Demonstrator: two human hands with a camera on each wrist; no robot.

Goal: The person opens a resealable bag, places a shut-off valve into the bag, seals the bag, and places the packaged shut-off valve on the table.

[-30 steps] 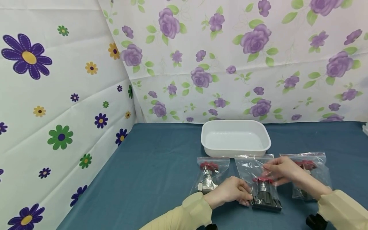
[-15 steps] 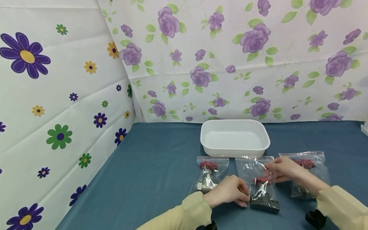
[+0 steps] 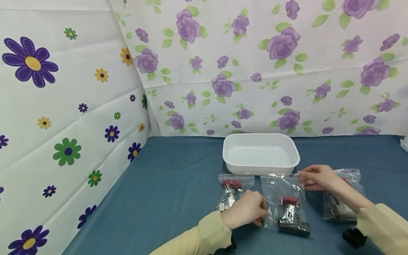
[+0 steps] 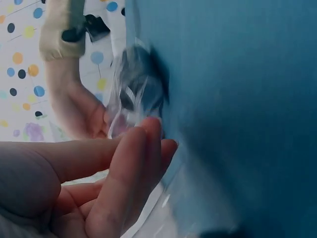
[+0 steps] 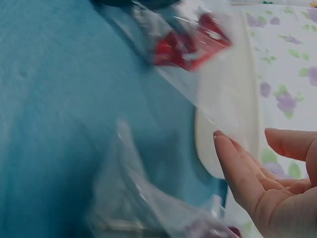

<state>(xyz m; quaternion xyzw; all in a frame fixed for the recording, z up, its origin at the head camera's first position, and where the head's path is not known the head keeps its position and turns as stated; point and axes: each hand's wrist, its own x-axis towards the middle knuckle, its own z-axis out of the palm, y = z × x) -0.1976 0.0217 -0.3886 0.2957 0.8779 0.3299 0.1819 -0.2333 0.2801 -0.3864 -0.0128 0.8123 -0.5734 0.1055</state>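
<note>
A clear zip-lock bag [image 3: 275, 189] lies flat in front of the white tray, holding a valve with a red handwheel [image 3: 290, 201] and a dark cylindrical body. My left hand [image 3: 245, 209] pinches the bag's lower left edge; in the left wrist view, thumb and fingers [image 4: 132, 163] come together, with the contact partly hidden. At the upper right corner of the bag is my right hand [image 3: 320, 178]. The right wrist view shows its thumb and fingers [image 5: 237, 171] spread apart, one fingertip touching or very near the plastic edge.
Behind the bag stands a white rectangular tray [image 3: 259, 169]. Another bagged red-wheel valve [image 3: 231, 185] lies left, partly behind my left hand. A third zip-lock bag [image 3: 346, 203] lies right, partly covered by my right forearm. Flowered cloths [image 3: 223, 85] hang behind the blue-covered table [image 3: 178, 177].
My right hand has moved up from over the red handwheel to the bag's top right corner. The left hand has shifted slightly left, and the bag's lower left side is spread out further.
</note>
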